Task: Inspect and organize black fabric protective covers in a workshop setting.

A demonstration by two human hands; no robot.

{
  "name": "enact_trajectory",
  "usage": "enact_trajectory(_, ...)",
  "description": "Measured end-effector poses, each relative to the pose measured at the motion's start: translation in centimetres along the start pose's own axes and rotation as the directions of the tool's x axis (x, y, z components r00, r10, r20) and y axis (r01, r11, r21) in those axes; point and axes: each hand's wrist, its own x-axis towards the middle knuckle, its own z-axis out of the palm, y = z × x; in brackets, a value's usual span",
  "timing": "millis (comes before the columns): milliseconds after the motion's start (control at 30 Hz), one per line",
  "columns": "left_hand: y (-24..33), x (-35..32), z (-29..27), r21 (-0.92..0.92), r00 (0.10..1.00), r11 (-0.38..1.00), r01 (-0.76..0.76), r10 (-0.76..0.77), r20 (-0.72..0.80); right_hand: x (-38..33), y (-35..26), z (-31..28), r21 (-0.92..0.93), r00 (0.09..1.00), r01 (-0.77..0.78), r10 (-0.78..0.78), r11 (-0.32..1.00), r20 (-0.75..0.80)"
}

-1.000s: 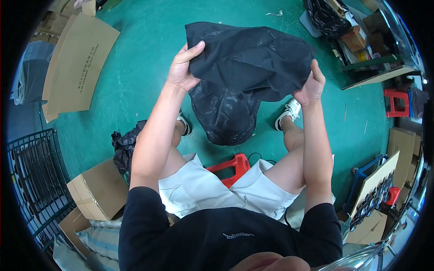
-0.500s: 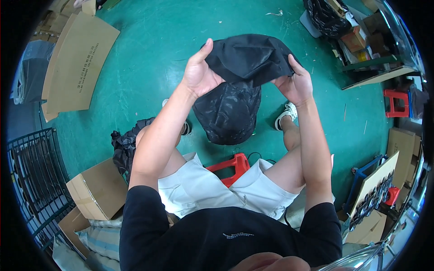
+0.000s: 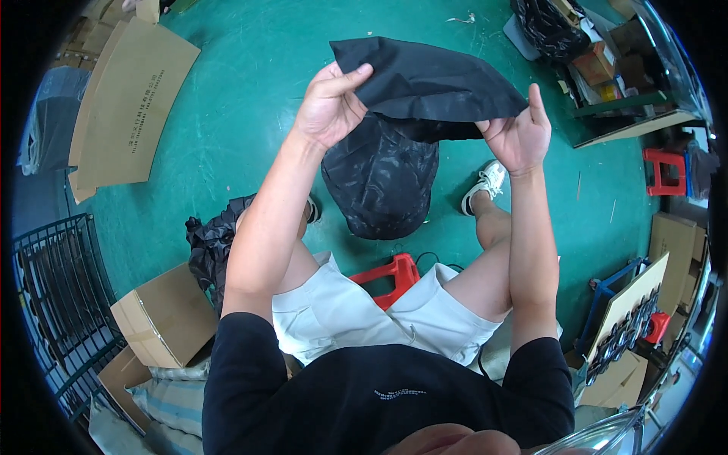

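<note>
Held panel: we have a thin, matte black fabric panel (image 3: 440,80) at the upper centre of the frame, stretched between our hands.
Long axis: it runs crosswise, its left end higher and its right end lower in the frame.
Left end: our left hand (image 3: 331,108) pinches it, thumb in front and fingers behind.
Right end: our right hand (image 3: 522,138) is loosely spread, thumb raised, fingers reaching to the lower edge; we cannot tell whether they grip.
Black bundle: a bulky, rounded mass of creased, faintly shiny black fabric (image 3: 381,186) is near frame centre, directly below the panel, which overlaps its top; we cannot tell if they join.
Nearer hand: our left is just beside the bundle's upper left; our right is farther off, to its upper right.
Red stool: a red plastic stool (image 3: 403,277) shows below the bundle, between our knees.
</note>
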Motion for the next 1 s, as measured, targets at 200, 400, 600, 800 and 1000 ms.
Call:
enact_trajectory(200, -0.5, -0.1, 0.6, 0.173, 1.000, 0.985, -0.011, 0.007, 0.026, -0.1, 0.1, -0.2, -0.153, 0.974, 0.112, -0.139, 0.982, -0.178)
enact_trajectory(400, -0.4, -0.3, 0.4, 0.196, 1.000, 0.980, -0.011, 0.011, 0.002, 0.0, 0.7, 0.3, -0.347, 0.932, 0.153, -0.252, 0.925, -0.261)
enact_trajectory(600, -0.5, -0.3, 0.6, 0.224, 0.999, 0.974, -0.032, 0.037, -0.018, -0.1, -0.1, 0.2, -0.227, 0.907, 0.156, -0.231, 0.961, -0.352)
enact_trajectory(800, -1.4, 0.0, 1.2, 0.475, 0.993, 0.878, -0.062, 0.100, -0.055, 0.7, 0.1, 0.3, -0.209, 0.905, 0.099, -0.175, 0.973, -0.387)
enact_trajectory(1000, -2.3, -0.4, 1.7, 0.535, 0.988, 0.841, -0.078, 0.138, -0.073, 0.5, 0.0, 1.1, -0.219, 0.905, 0.077, -0.160, 0.973, -0.395)
